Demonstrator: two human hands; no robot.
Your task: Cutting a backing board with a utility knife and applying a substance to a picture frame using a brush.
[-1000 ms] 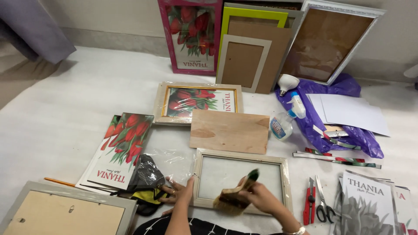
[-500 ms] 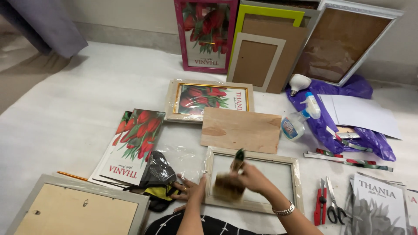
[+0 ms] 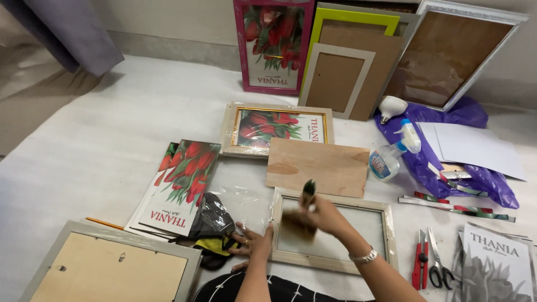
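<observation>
A pale wooden picture frame (image 3: 386, 223) with a glass pane lies flat on the white sheet in front of me. My right hand (image 3: 326, 215) grips a paintbrush (image 3: 299, 215) with a dark handle tip; its blurred bristles sweep over the left part of the glass. My left hand (image 3: 253, 245) rests spread against the frame's left edge, holding it down. A brown backing board (image 3: 318, 166) lies just beyond the frame.
Tulip prints (image 3: 182, 182) and a dark cloth (image 3: 211, 221) lie at left, an upturned frame (image 3: 106, 268) at lower left. A framed tulip print (image 3: 277, 128), a spray bottle (image 3: 391, 156), purple plastic (image 3: 475, 179), pliers and scissors (image 3: 429, 265) surround it. Frames (image 3: 358, 61) lean on the wall.
My right hand has swept the brush from the lower middle of the glass leftward and up. The view has shifted, and my left hand stays at the frame's left edge.
</observation>
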